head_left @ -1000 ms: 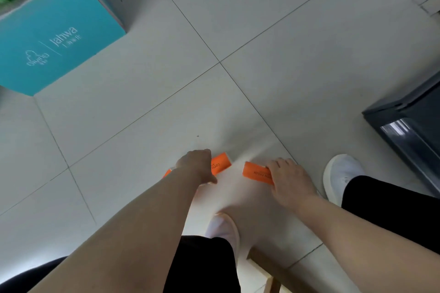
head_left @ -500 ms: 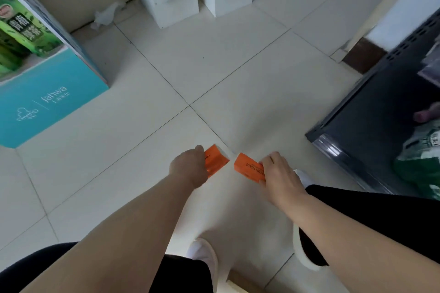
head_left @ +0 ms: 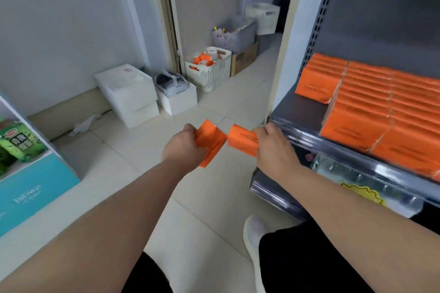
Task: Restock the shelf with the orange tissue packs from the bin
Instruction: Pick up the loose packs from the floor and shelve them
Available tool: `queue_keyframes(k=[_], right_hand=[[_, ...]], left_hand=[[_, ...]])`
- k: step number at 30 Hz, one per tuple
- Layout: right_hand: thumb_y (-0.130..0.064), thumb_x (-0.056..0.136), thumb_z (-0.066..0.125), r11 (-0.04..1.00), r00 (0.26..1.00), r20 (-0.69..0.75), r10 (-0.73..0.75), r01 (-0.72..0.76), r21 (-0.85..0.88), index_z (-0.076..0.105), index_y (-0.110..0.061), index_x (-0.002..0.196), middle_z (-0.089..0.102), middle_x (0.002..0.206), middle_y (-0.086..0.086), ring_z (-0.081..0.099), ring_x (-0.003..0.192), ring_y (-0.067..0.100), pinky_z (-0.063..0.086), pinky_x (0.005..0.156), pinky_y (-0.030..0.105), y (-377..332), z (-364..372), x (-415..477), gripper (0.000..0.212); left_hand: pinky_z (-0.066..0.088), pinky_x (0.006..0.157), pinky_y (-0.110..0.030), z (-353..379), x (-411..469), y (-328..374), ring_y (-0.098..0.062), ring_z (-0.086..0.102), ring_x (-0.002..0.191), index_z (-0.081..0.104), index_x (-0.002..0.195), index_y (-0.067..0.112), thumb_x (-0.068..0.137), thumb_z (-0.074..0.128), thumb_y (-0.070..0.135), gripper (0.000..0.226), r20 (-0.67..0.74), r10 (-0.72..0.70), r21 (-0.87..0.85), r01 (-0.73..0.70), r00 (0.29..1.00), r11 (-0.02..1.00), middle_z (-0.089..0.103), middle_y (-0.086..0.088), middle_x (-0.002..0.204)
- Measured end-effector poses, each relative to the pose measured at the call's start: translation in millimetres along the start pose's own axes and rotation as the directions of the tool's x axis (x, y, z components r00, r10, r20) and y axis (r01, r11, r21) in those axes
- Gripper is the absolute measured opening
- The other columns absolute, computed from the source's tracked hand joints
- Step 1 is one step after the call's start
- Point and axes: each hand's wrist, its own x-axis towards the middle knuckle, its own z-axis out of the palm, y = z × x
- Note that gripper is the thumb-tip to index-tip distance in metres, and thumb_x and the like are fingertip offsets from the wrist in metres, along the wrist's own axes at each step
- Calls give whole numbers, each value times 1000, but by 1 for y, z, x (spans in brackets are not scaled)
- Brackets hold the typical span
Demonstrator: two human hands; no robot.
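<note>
Where half a second ago both packs hung low over bare floor tiles, they now ride at shelf height: one flat orange plastic-wrapped tissue pack point(head_left: 210, 143) clamped in the left hand point(head_left: 183, 150), a second orange pack point(head_left: 242, 140) clamped in the right hand point(head_left: 273, 147), just off the front left corner of the grey metal shelf point(head_left: 297, 112). Judgement: carry done, placing next. Stocked rows of orange packs point(head_left: 371, 107) fill the shelf's right; its left front corner lies bare. White slatted bin point(head_left: 209, 74) stands well behind. Fingers under both packs hidden; pack print blurred; shelf cut off at the right edge.
</note>
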Motion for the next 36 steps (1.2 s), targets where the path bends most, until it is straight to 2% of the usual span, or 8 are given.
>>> queue_keyframes(k=[6, 10, 16, 23, 28, 30, 33, 36], right_hand=[[-7, 82, 62, 986, 971, -190, 143, -156, -57, 48, -9, 125, 43, 121, 13, 42, 115, 32, 40, 92, 40, 52, -99, 20, 45], [3, 80, 55, 968, 958, -187, 218, -236, -84, 49, -7, 125, 43, 122, 15, 43, 115, 33, 39, 96, 41, 94, -123, 35, 47], [4, 79, 56, 952, 952, -160, 262, -282, -119, 48, -8, 129, 44, 124, 13, 40, 119, 32, 38, 98, 40, 143, -129, 75, 53], [-2, 79, 54, 873, 926, -206, 315, -368, -319, 55, -19, 125, 51, 124, 5, 39, 121, 26, 33, 100, 40, 191, -137, 120, 48], [-2, 78, 59, 881, 911, -188, 366, -404, -245, 54, -21, 126, 51, 126, 4, 44, 122, 25, 36, 101, 39, 206, -133, 140, 52], [-9, 80, 63, 887, 908, -162, 387, -414, -202, 53, -23, 126, 50, 127, 4, 44, 123, 25, 37, 99, 38, 212, -133, 135, 49], [-20, 86, 61, 908, 911, -156, 383, -402, -115, 52, -26, 127, 48, 130, 3, 40, 126, 25, 37, 98, 38, 222, -142, 119, 42], [-17, 91, 52, 917, 916, -182, 357, -381, -118, 52, -25, 127, 49, 130, 4, 41, 125, 25, 37, 99, 40, 225, -148, 100, 37]], left_hand=[[47, 77, -36, -47, 11, 91, -30, 59, 99, 46, 122, 15, 83, 51, 15, 39, -105, 194, 0, -196, 975, 981, 62, -9, 108], [44, 73, -35, -50, 26, 137, -24, 54, 92, 46, 121, 16, 85, 50, 15, 36, -98, 300, 38, -297, 949, 954, 61, -8, 108], [44, 74, -34, -35, 61, 195, -25, 56, 97, 45, 124, 18, 87, 52, 17, 38, -76, 409, 42, -407, 909, 913, 61, -7, 111], [51, 81, -38, -10, 109, 235, -26, 58, 101, 44, 126, 19, 88, 52, 17, 39, -10, 462, 28, -462, 887, 887, 60, -6, 118], [47, 78, -34, 2, 139, 253, -27, 56, 105, 47, 127, 21, 85, 50, 13, 43, 29, 490, 34, -491, 871, 871, 60, -6, 118], [44, 76, -32, 12, 143, 258, -26, 53, 108, 48, 127, 23, 83, 50, 11, 46, 70, 501, 26, -504, 863, 863, 58, -5, 118], [47, 89, -39, 26, 144, 269, -28, 48, 115, 50, 129, 24, 80, 49, 7, 51, 126, 552, -21, -554, 825, 832, 57, -6, 120], [37, 100, -36, 33, 140, 284, -28, 35, 123, 50, 131, 24, 82, 50, 4, 53, 84, 606, -28, -607, 791, 795, 46, -6, 131]])
